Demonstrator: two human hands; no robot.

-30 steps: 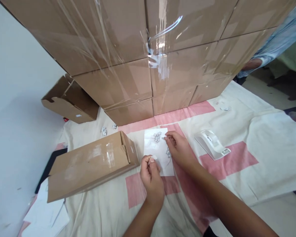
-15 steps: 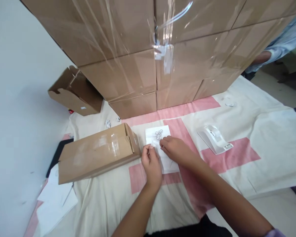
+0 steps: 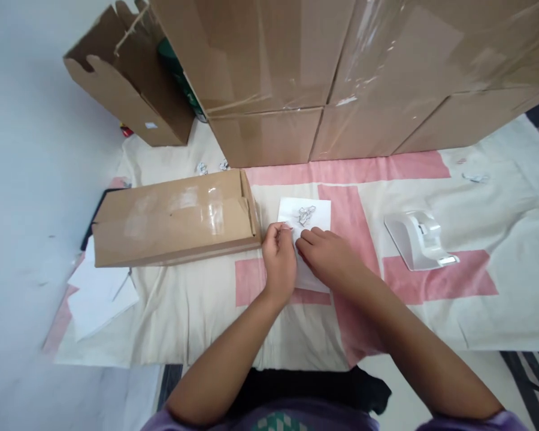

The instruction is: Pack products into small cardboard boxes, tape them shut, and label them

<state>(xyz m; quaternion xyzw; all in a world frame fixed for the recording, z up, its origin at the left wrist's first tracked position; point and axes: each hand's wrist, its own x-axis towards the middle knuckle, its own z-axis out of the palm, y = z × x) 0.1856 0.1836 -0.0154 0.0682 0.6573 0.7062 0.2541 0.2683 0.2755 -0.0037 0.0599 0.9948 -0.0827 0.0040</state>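
A white sheet of paper (image 3: pixel 312 275) lies on the cloth in front of me. On its upper part is a small heap of thin, grey, wire-like pieces (image 3: pixel 305 215), too fine to name. My left hand (image 3: pixel 280 257) is closed in a pinch at the paper's left edge; what its fingertips hold is too small to make out. Just right of it, my right hand (image 3: pixel 326 254) rests over the paper with its fingers curled, their tips hidden. A white tape dispenser (image 3: pixel 417 239) stands off to the right, apart from both hands.
A closed cardboard box (image 3: pixel 175 218) lies left of the paper. Behind rises a wall of taped cardboard boxes (image 3: pixel 269 134). An open carton (image 3: pixel 135 90) and a green container (image 3: pixel 179 75) stand at back left. Loose white sheets (image 3: pixel 101 299) lie at left.
My view has tilted down and shifted, bringing the table's front edge into sight. Both hands stay over the paper, the right one slightly lower against it. The person's sleeve at right has mostly left view.
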